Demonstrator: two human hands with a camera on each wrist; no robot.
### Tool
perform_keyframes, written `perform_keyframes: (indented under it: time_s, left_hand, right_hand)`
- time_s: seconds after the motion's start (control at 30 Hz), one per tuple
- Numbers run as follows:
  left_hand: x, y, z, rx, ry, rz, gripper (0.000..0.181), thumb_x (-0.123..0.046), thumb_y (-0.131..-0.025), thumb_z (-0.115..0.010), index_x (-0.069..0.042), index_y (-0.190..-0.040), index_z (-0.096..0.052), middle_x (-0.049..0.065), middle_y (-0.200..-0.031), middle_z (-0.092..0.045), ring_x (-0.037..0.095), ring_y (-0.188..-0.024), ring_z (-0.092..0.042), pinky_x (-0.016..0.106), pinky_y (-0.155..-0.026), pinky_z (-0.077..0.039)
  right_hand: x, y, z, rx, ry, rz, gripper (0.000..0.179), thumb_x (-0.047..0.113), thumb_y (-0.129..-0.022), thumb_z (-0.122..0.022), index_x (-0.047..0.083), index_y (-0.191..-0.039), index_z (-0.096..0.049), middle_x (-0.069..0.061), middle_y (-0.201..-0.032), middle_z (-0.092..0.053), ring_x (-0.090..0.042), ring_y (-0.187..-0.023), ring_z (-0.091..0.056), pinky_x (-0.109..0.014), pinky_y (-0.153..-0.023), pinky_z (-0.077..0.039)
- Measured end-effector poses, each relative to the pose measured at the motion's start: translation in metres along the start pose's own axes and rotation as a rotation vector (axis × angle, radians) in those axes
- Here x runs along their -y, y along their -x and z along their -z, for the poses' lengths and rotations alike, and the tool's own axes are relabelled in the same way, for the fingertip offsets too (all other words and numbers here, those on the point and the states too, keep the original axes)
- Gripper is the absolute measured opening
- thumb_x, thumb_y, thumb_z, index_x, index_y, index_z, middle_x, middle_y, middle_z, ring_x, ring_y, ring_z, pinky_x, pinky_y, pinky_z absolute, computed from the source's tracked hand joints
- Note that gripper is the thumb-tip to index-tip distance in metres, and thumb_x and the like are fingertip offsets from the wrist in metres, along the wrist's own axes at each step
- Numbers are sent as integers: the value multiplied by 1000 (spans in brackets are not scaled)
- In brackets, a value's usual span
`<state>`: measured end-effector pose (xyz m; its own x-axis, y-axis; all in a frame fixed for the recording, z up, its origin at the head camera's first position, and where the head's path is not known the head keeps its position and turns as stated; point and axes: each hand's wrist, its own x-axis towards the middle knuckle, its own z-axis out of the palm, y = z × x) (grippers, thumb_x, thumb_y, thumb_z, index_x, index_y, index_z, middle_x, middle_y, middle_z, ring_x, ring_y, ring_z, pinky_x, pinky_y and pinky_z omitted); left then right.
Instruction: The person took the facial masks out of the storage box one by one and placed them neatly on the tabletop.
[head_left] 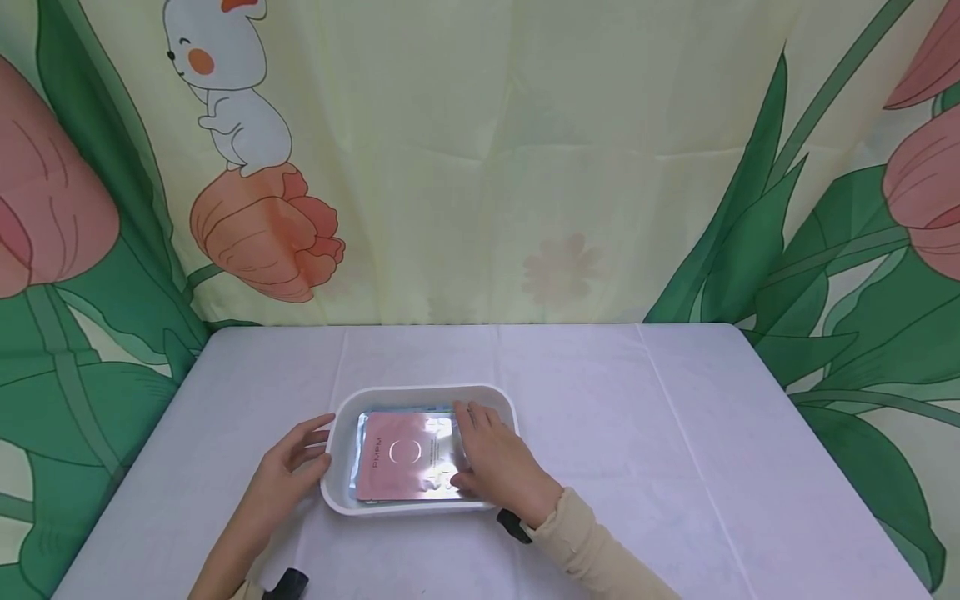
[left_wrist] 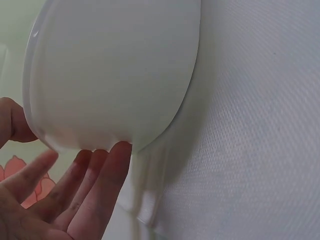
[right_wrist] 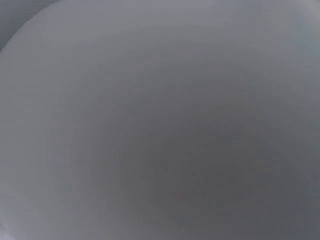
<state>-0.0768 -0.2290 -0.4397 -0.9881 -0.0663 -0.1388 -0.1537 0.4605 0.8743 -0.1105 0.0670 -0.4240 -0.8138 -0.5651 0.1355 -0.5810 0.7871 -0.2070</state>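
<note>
A white oblong tray sits on the cloth-covered table. Inside it lies a flat pink foil sachet on at least one silvery-blue sachet. At the tray's left end, my left hand touches the outer wall; the left wrist view shows the fingertips against that wall, with the thumb apart near the rim. My right hand rests over the right end of the sachets, fingers extended to their far edge and thumb on the pink one. The right wrist view holds only a blurred pale surface.
A white cloth with fold creases covers the table. Behind stands a printed curtain with tulips and a white cartoon animal. A black wrist strap shows by the right cuff, and another dark device by the left.
</note>
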Motion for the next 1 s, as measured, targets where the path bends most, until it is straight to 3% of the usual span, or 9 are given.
perform_keyframes:
  time_s: [0.27,0.6,0.73,0.93,1.0]
  left_hand:
    - [3,-1,0,4,13,1,54,-17,-98,-60,-21,-149,-43,19,-141,-54,38,-128,-55,44,-96,-55]
    - [5,0,-1,-17,6,-68,53,-14,-97,-61,-18,-148,-44,21,-138,-56,39,-123,-58,40,-91,-57]
    - [5,0,-1,-19,7,-65,53,-13,-97,-60,-17,-148,-45,21,-138,-56,39,-123,-58,40,-90,-58]
    - [4,0,-2,-15,19,-49,53,-15,-97,-60,-18,-148,-44,21,-138,-55,39,-124,-57,40,-91,-57]
    - [5,0,-2,-13,18,-48,53,-15,-98,-60,-18,-148,-44,21,-139,-55,39,-124,-57,40,-91,-57]
  right_hand:
    - [0,-3,-3,-25,75,13,90,34,-73,-89,-6,-138,-42,-18,-123,-57,-31,-115,-55,-38,-100,-50]
    - [0,-7,-5,-77,194,30,79,45,-67,-91,-1,-120,-53,-13,-107,-58,-26,-99,-53,-35,-88,-51]
    - [1,-8,-5,-79,193,23,78,44,-65,-92,-1,-118,-55,-13,-105,-57,-26,-97,-52,-36,-86,-51]
    - [-1,-10,-7,-90,168,26,66,41,-61,-94,5,-99,-55,-9,-93,-49,-22,-84,-46,-32,-75,-48]
    - [-1,-10,-7,-93,131,31,65,38,-60,-95,4,-99,-54,-9,-92,-47,-22,-82,-44,-31,-72,-49]
